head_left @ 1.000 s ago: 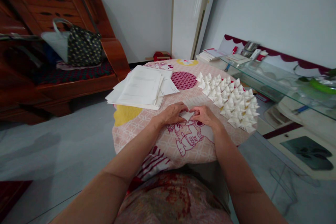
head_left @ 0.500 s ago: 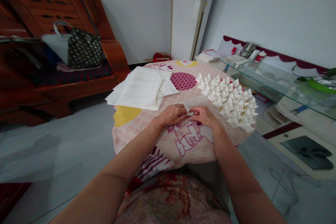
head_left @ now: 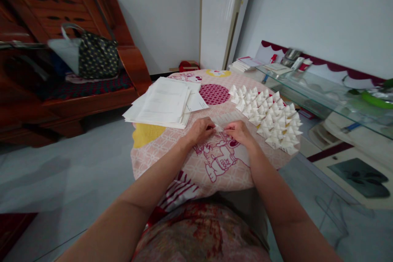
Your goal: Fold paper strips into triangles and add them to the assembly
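A small piece of folded white paper (head_left: 218,128) lies between my two hands, low over the patterned tablecloth (head_left: 184,163). My left hand (head_left: 202,130) pinches its left side, fingers curled. From the other side, my right hand (head_left: 238,132) has its fingertips closed on the paper's right edge. Much of the paper is hidden by the fingers. Rows of folded white paper pieces (head_left: 270,116) with upright points stand to the right of my hands. Beyond my left hand rests a stack of white paper sheets (head_left: 166,100), some with print.
A glass shelf (head_left: 331,102) with cups and other items runs along the right wall. At the left, a wooden bench (head_left: 135,69) carries a dotted bag (head_left: 98,55). Behind the table stands a tall white air conditioner (head_left: 216,28).
My hands have shifted slightly on the small paper, and the fingertips are a little farther apart. The stack and the rows of folded pieces stay as they were.
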Motion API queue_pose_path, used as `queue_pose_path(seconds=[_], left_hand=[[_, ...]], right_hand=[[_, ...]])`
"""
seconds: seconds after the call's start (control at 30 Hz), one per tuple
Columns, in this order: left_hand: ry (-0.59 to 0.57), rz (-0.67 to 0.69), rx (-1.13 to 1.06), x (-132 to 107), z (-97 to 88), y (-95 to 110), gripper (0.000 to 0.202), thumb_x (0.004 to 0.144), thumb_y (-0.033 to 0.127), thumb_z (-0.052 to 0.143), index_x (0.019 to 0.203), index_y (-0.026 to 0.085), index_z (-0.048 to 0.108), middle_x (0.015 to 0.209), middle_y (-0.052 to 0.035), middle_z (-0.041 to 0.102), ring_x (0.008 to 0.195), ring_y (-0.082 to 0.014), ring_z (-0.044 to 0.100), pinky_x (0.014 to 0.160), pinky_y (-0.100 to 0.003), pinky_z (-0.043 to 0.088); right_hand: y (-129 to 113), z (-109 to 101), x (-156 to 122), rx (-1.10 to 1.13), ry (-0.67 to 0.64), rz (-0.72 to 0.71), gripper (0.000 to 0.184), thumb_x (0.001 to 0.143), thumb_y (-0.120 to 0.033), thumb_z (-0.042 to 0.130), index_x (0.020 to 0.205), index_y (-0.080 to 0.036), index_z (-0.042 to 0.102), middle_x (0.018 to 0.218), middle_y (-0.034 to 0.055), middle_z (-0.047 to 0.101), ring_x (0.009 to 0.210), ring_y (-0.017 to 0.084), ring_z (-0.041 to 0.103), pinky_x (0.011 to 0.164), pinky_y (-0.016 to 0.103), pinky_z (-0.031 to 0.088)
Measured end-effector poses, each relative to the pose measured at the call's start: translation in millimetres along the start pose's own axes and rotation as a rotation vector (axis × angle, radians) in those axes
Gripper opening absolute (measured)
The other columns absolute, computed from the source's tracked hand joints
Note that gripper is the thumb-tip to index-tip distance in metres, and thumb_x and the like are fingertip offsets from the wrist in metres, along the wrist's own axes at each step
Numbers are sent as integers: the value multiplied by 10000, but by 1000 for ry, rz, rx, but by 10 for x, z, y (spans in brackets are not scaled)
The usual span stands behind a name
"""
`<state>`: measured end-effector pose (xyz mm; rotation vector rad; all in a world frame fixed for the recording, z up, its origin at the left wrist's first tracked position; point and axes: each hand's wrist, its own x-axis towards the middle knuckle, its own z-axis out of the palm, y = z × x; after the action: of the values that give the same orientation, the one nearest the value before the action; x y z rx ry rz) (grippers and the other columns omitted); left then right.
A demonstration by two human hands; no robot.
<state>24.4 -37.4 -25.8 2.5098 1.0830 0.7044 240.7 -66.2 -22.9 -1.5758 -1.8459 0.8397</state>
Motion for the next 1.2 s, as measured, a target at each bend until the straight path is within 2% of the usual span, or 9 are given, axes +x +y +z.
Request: queue_pose_path(seconds=[0.13, 0.37, 0.63, 0.77, 0.97, 1.2], left_hand=[[7, -73, -43, 25, -22, -48, 148, 826, 212, 637, 710, 139, 693, 778, -38, 642, 738, -151, 565, 689, -263, 416], [-16, -212, -135, 62, -46, -100, 238, 813, 279, 658, 634, 130, 705, 615, -2, 600, 590, -112, 486, 593, -251, 342], [-30, -364, -222, 113, -20, -95, 171, 776, 265, 701, 703, 124, 763, 593, -7, 659, 555, -110, 527, 553, -233, 357], [-26, -355, -124, 135, -25, -78, 135, 774, 236, 715, 730, 129, 783, 655, -27, 706, 596, -125, 570, 589, -247, 378], [-62, -313, 28, 137, -27, -34, 182, 821, 265, 683, 782, 124, 791, 726, -54, 728, 629, -142, 574, 631, -267, 403], [-66, -300, 146, 110, -4, 32, 176, 852, 260, 644, 855, 133, 767, 885, -89, 724, 781, -180, 611, 762, -284, 476]], right_hand=[[-39, -31, 47, 53, -42, 73, 110, 787, -153, 639, 704, -122, 703, 485, -30, 565, 415, 78, 469, 417, 190, 317], [-159, -84, 121, 43, -133, 205, 184, 843, -90, 604, 666, -130, 634, 452, -33, 554, 365, 65, 452, 385, 182, 294], [-159, -70, 178, -51, -166, 215, 258, 870, -107, 602, 615, -145, 597, 456, -8, 569, 372, 79, 459, 395, 203, 307], [-174, -55, 174, -97, -143, 208, 257, 856, -110, 606, 601, -145, 597, 456, -6, 561, 371, 78, 448, 400, 207, 307], [-155, -33, 195, -164, -133, 200, 215, 830, -130, 611, 616, -140, 622, 463, 1, 568, 389, 90, 467, 418, 210, 323], [-170, -22, 224, -275, -124, 218, 217, 831, -151, 627, 615, -134, 639, 468, 10, 579, 398, 94, 484, 436, 206, 341]])
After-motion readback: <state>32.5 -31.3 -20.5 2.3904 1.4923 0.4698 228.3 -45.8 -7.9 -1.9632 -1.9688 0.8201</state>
